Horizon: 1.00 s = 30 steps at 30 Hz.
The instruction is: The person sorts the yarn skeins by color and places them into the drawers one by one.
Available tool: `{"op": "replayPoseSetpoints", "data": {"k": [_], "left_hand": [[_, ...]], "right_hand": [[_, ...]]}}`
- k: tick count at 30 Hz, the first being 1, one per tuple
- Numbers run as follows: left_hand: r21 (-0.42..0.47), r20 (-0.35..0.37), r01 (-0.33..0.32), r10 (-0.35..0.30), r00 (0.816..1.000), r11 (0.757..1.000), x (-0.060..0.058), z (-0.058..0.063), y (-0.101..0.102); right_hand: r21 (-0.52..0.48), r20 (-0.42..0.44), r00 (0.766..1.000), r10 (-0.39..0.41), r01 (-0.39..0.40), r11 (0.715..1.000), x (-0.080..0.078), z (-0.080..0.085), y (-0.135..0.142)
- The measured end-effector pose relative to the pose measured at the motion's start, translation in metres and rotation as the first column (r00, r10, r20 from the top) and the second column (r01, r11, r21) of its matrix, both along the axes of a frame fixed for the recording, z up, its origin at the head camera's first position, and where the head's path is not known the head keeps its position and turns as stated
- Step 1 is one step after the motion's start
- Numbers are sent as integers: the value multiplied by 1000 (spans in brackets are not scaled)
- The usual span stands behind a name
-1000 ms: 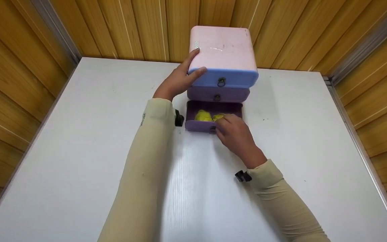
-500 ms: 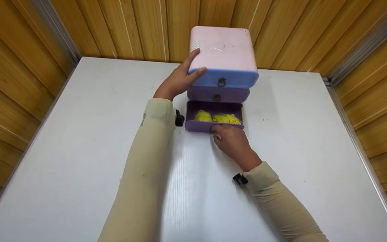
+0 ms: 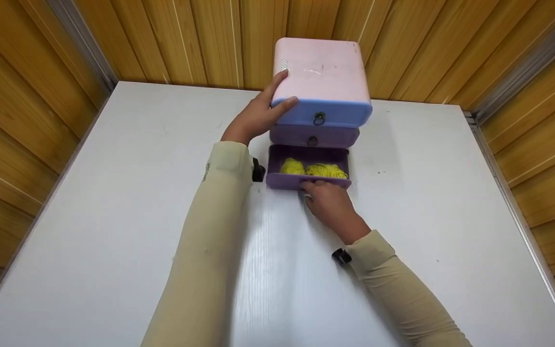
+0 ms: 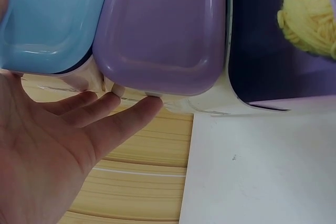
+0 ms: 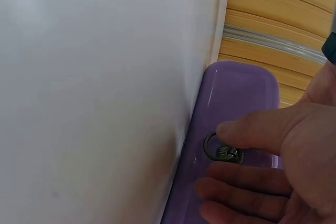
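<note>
A small drawer cabinet [image 3: 325, 72] with a pink top stands at the back of the table. My left hand [image 3: 253, 118] steadies its left side, thumb over the front corner, fingers extended along the wall in the left wrist view. Under the blue top drawer [image 3: 345, 114] and a purple middle drawer [image 3: 336, 138], the bottom purple drawer [image 3: 282, 181] is pulled out. In it lie a yellow yarn ball [image 3: 292, 166] and a looser yellow yarn bundle [image 3: 325, 170]. My right hand [image 3: 331, 205] touches this drawer's front, its thumb overlapping the ring pull [image 5: 230, 153] in the right wrist view.
The cabinet stands on a white table [image 3: 431, 217], close to its back edge. Wood-patterned panels [image 3: 200, 43] rise behind and at both sides, with metal strips [image 3: 85, 43] at the corners.
My right hand has left the yarn bundle, uncovering it, and come down to the front of the bottom drawer, shifting slightly left. The left hand keeps its place on the cabinet.
</note>
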State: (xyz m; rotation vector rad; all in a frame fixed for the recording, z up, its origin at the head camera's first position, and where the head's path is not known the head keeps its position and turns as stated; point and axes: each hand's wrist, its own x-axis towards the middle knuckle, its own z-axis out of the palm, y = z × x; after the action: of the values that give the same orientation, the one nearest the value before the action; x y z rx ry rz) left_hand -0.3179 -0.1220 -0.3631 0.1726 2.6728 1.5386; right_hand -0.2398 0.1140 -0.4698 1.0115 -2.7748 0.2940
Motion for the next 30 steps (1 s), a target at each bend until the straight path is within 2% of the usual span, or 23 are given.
{"op": "replayPoseSetpoints", "data": {"k": [10,30], "left_hand": [[9,-2,6,-6,1000,1000,0,-1,-1],[-15,21,-9,9,1000,1000,0,1,0]], "right_hand": [[-81,-85,996,30,-37,996,-4,-1,1],[-73,-47,999,-14,10,997,-31,2,-5]]}}
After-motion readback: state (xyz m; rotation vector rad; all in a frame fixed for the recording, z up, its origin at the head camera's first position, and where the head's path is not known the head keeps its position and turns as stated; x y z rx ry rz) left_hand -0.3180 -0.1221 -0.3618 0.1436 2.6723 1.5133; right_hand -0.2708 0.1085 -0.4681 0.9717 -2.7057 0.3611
